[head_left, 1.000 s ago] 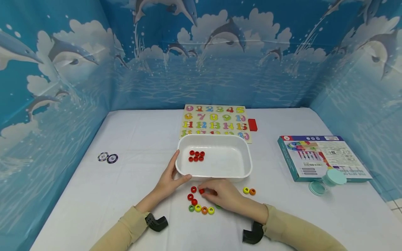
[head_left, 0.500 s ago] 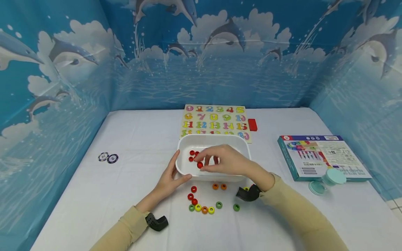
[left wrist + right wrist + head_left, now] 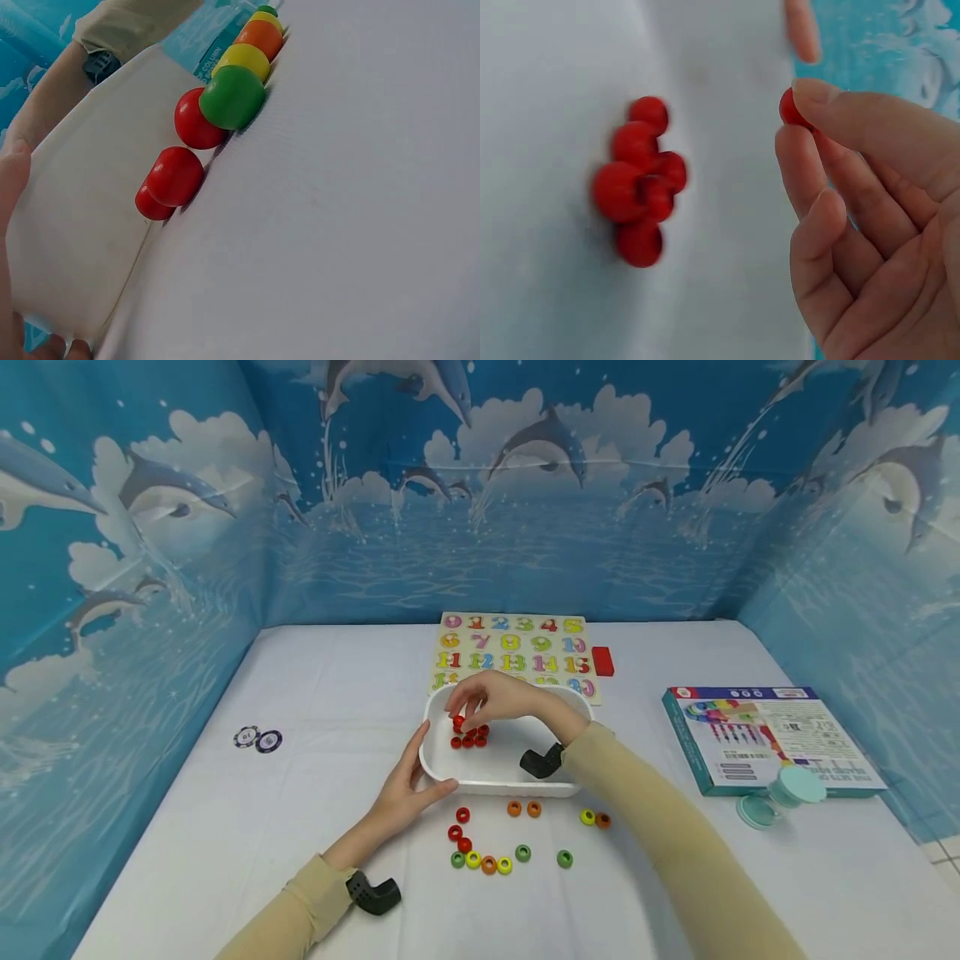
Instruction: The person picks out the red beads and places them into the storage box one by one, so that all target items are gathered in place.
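My left hand [image 3: 399, 795] holds the left front corner of a white plastic tray [image 3: 502, 787], fingers along the side and thumb at the front. Over the tray's left part, my right hand [image 3: 497, 695] pinches a red bead [image 3: 789, 109] between thumb and fingertip, above the tray floor. A cluster of several red beads [image 3: 468, 742] lies just below that hand, partly hidden by it in the head view. In front of the tray, more red beads [image 3: 176, 176] rest on the cloth near the left hand, beside a green bead [image 3: 232, 97].
Yellow [image 3: 505, 865], orange [image 3: 513, 808] and green beads [image 3: 565, 858] lie before the tray. Behind it are a number board [image 3: 512, 643] and red block [image 3: 603, 661]. A boxed game [image 3: 772, 735] and sand timer [image 3: 783, 793] stand right; two round chips [image 3: 257, 738] lie left.
My right hand picked a red bead off the cloth before the tray, carried it over the rim and moved on to the back of the red cluster. The left hand stays put.
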`<state>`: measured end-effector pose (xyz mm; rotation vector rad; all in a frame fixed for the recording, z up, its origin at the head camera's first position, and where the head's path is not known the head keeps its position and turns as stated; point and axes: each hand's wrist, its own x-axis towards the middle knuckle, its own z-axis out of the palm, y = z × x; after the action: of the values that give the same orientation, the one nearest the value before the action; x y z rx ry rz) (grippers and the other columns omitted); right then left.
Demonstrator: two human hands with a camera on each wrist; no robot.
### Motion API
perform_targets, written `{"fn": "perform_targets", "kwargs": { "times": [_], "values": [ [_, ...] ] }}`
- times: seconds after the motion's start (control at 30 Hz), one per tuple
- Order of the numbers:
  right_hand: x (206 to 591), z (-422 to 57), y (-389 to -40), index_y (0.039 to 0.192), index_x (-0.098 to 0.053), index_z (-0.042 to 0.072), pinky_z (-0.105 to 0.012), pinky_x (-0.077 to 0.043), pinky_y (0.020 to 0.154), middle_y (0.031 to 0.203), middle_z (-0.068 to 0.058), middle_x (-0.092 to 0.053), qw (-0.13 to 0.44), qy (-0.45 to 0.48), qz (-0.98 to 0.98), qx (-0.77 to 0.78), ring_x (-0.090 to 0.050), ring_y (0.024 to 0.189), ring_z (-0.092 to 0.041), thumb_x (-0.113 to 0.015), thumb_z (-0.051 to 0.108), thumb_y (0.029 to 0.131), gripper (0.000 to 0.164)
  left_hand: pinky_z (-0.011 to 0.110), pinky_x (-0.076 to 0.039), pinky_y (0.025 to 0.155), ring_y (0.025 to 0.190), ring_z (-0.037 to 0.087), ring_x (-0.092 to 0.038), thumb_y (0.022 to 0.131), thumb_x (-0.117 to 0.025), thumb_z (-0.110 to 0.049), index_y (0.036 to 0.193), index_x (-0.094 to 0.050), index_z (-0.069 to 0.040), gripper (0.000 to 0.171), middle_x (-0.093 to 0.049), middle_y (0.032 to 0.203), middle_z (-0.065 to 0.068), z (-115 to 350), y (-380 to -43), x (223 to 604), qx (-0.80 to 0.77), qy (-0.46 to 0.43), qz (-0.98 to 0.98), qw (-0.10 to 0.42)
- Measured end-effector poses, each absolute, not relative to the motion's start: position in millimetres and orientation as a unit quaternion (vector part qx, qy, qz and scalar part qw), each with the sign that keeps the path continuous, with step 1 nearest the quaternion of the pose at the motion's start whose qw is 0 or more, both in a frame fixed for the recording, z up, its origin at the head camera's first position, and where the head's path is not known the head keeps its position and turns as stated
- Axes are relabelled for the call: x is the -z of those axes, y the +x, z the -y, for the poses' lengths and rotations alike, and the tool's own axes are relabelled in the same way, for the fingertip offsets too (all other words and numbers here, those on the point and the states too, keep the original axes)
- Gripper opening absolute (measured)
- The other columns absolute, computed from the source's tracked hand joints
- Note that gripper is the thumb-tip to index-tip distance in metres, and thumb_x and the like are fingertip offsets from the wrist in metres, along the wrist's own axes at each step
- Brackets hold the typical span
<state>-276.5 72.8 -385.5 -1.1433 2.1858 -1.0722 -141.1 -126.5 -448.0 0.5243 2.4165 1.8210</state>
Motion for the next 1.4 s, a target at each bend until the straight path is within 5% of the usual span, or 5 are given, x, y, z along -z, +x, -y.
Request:
{"fn": "perform_targets", "kwargs": {
  "times": [0.27,0.47,1.13,1.4],
  "values": [
    [406.8,-60.2,-275.2,0.098,-0.063,0.010,-0.035,-0.053,0.063,0.087,0.000,-0.062,0.306,-0.379,-0.799,0.354,-0.060,0.069,-0.021,-0.071,0.010,0.075,0.024,0.033,-0.025,0.103,0.132,0.027,-0.018,0.080,-0.068,-0.021,0.144,-0.006,-0.018,0.089,-0.007,0.148,0.006,127.3,-140.9,448.1,-0.599,0.173,-0.781,0.036],
    [410.3,-53.8,-274.2,0.092,-0.065,0.015,-0.026,-0.050,0.060,0.085,0.001,-0.060,0.288,-0.423,-0.795,0.326,-0.054,0.067,-0.015,-0.071,0.009,0.074,0.021,0.033,-0.025,0.103,0.132,0.027,-0.016,0.079,-0.069,-0.019,0.144,-0.007,-0.016,0.090,-0.006,0.148,0.007,128.5,-142.1,448.5,-0.602,0.173,-0.779,0.034],
    [416.0,-49.6,-274.6,0.098,-0.066,0.013,-0.024,-0.047,0.056,0.089,0.003,-0.066,0.295,-0.427,-0.795,0.313,-0.053,0.065,-0.014,-0.071,0.006,0.074,0.025,0.030,-0.025,0.102,0.132,0.023,-0.018,0.079,-0.069,-0.023,0.144,-0.007,-0.018,0.090,-0.007,0.148,0.006,129.7,-142.3,445.1,-0.587,0.168,-0.791,0.038],
    [375.4,-66.0,-264.1,0.109,-0.061,0.011,-0.029,-0.049,0.056,0.101,-0.003,-0.065,0.259,-0.428,-0.800,0.332,-0.056,0.061,-0.030,-0.069,0.010,0.077,0.032,0.032,-0.024,0.103,0.132,0.025,-0.018,0.079,-0.069,-0.024,0.144,-0.007,-0.018,0.090,-0.008,0.148,0.006,129.6,-143.1,443.8,-0.590,0.167,-0.789,0.039]
  ]
}}
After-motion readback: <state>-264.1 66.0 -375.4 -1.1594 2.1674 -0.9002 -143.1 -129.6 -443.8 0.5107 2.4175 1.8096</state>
